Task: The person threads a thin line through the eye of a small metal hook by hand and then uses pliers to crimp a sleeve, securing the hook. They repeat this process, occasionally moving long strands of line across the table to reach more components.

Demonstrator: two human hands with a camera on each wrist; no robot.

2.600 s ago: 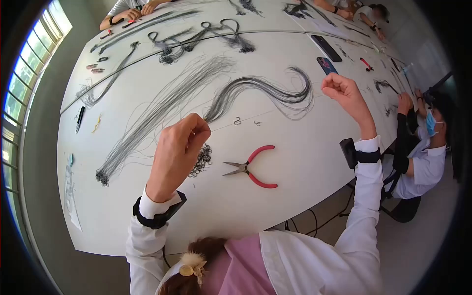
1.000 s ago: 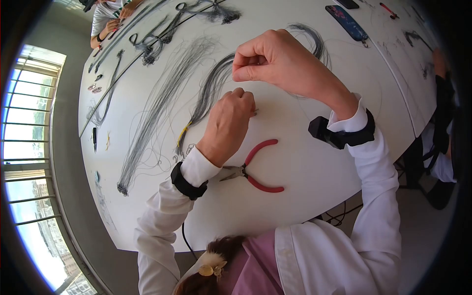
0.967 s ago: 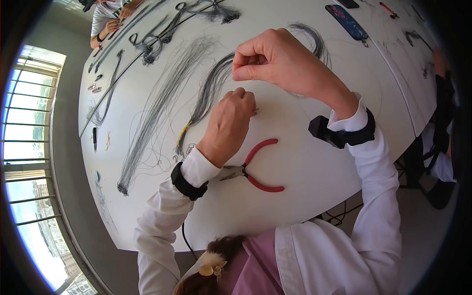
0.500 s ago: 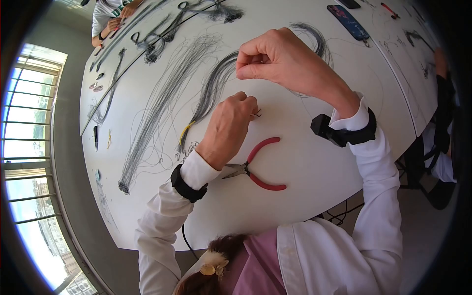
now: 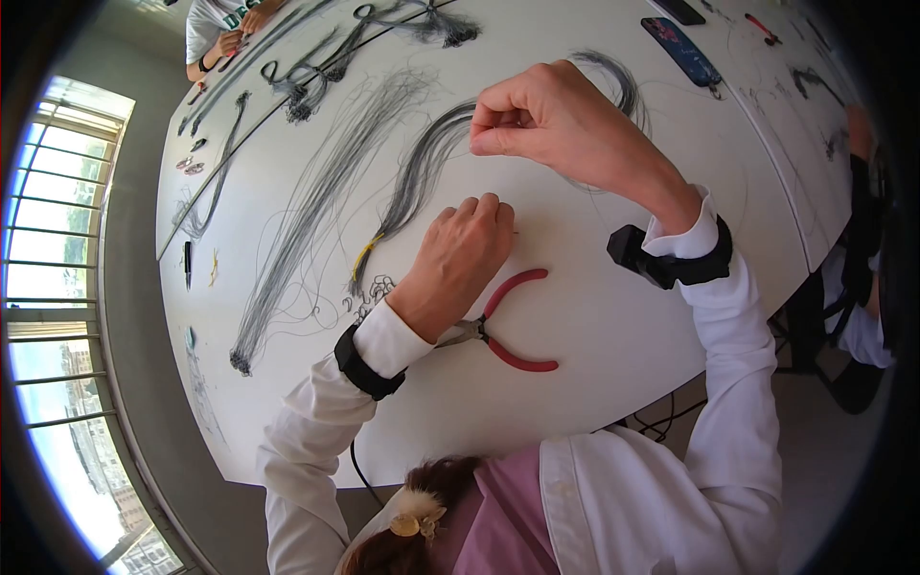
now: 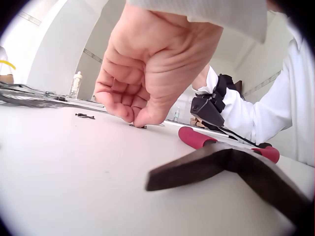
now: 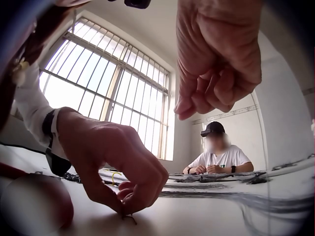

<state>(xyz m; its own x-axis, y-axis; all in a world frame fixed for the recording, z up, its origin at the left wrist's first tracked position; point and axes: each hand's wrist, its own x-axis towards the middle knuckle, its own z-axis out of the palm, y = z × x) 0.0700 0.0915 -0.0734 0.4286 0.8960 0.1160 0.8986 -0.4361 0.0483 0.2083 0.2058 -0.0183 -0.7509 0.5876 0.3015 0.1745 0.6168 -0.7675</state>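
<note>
In the head view my left hand (image 5: 455,254) is low over the white table, its thumb and finger pinching a small dark fish hook (image 7: 130,218) against the tabletop. Another hook (image 6: 85,116) lies beyond it in the left wrist view. My right hand (image 5: 580,129) is raised above and to the right, fingers curled, thumb and fingertip together; I cannot tell whether a thin line is in that pinch. Red-handled pliers (image 5: 522,363) lie spread next to the left wrist. A pile of hooks (image 5: 382,287) ends a fishing-line bundle (image 5: 407,192) bound with a yellow tie (image 5: 366,253).
A second long bundle (image 5: 321,201) lies to the left, with looped bundles (image 5: 307,81) farther back. At the back right is a phone (image 5: 680,50); a black pen (image 5: 188,264) lies at far left. Another person (image 7: 221,160) sits across the table (image 5: 575,412).
The hands began wide apart, a thin line between them. They came together over the table as the head view shifted. Lately the left hand moved slightly right, covering the hook.
</note>
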